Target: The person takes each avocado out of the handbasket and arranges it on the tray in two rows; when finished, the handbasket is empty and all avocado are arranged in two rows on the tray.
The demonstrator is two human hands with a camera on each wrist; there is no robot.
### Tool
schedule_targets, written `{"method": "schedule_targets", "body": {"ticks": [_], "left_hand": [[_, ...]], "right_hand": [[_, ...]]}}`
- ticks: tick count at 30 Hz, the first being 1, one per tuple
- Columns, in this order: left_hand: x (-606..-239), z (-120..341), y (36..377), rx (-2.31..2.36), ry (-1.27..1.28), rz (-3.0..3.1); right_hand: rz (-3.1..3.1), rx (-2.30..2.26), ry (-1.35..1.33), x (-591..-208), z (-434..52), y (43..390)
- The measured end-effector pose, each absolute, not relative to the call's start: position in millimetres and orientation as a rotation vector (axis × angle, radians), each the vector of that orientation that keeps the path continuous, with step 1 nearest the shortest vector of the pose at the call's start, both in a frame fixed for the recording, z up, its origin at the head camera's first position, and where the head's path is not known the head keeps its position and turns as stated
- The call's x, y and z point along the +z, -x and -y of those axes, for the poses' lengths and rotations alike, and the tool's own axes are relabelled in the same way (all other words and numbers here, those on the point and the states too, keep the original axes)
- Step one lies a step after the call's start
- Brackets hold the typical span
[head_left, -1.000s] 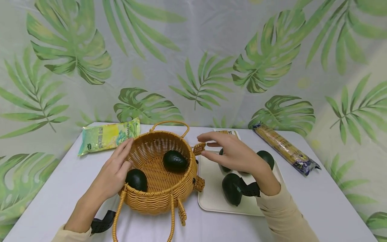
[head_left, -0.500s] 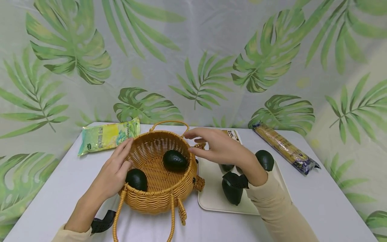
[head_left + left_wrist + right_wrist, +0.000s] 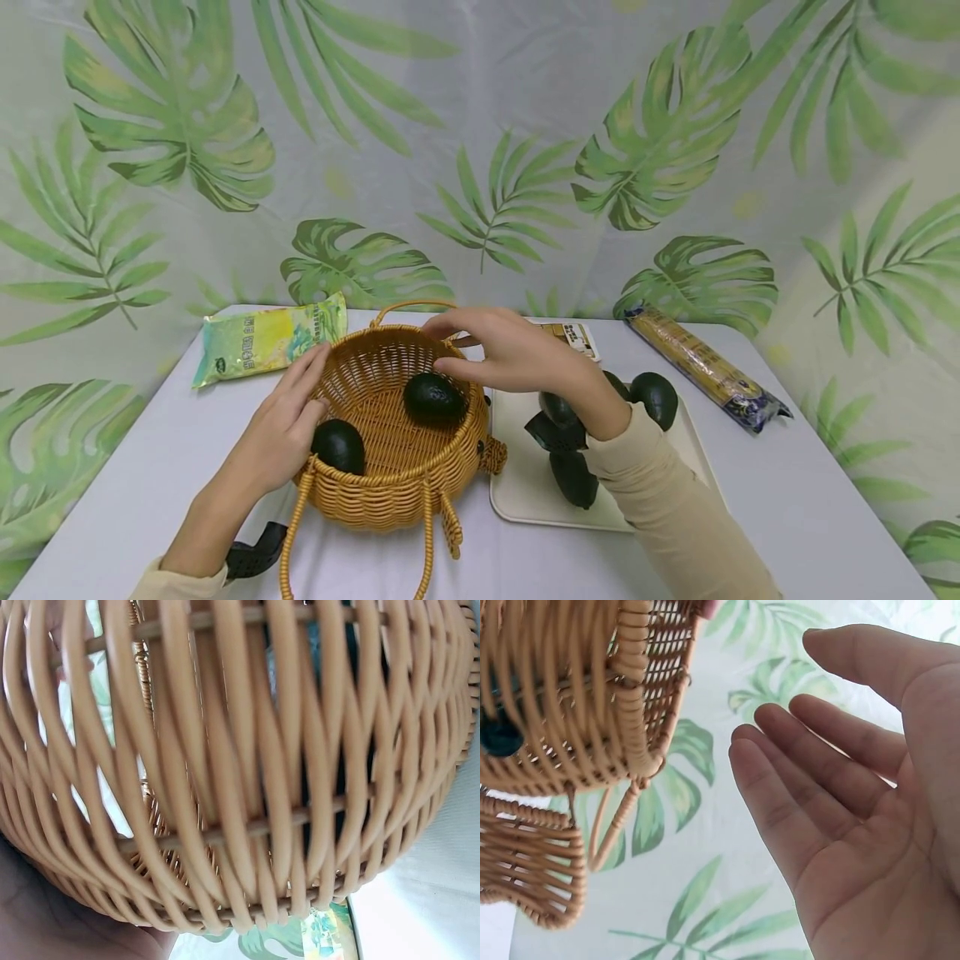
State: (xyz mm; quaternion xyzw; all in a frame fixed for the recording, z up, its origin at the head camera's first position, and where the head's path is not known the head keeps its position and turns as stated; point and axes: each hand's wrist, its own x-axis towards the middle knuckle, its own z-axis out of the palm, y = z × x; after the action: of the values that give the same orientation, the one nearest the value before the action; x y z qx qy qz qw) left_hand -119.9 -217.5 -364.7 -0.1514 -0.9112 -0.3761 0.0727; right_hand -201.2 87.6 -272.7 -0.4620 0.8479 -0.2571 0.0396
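My left hand (image 3: 281, 429) lies flat against the left outer wall of the wicker basket (image 3: 390, 492), fingers straight and together, resting on the weave near its rim; nothing is pinched in that grip. From the left wrist view I see little but the basket's woven ribs (image 3: 247, 772) filling the frame, with a dark shape showing through the gaps.

My right hand (image 3: 510, 350) hovers above the basket's far right rim, palm down, fingers loosely spread and holding nothing. The right wrist view shows the same: an open palm (image 3: 855, 787) with relaxed fingers, apart from the basket wall (image 3: 577, 697) beside it.

The basket stands near the middle of the bench (image 3: 787, 500), toward its front edge. Inside it lie two avocados: one (image 3: 434, 399) on the basket floor toward the right, the other (image 3: 339, 446) against the left wall close to my left fingers.

Just right of the basket sits a cream tray (image 3: 660, 492) carrying more avocados (image 3: 654, 398), partly hidden by my right forearm. At the back left corner of the bench lies a yellow-green packet (image 3: 262, 337); toward the back right corner, a long wrapped packet (image 3: 705, 367). A small printed pack (image 3: 573, 336) lies behind the tray.
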Motion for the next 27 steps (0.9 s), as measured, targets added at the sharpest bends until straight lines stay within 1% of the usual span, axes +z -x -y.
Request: {"method": "schedule_targets", "body": {"ticks": [17,27], "left_hand": [[-364.3,216.5,120.1,-1.124,0.455,2.737],[-364.0,217.8,119.4,-1.125,0.451,2.741]], "right_hand": [[-2.527,-0.648,1.497,-269.8,-52.2,211.9],[-2.474,-0.655,1.510,-272.4,-32.0,215.2]]}}
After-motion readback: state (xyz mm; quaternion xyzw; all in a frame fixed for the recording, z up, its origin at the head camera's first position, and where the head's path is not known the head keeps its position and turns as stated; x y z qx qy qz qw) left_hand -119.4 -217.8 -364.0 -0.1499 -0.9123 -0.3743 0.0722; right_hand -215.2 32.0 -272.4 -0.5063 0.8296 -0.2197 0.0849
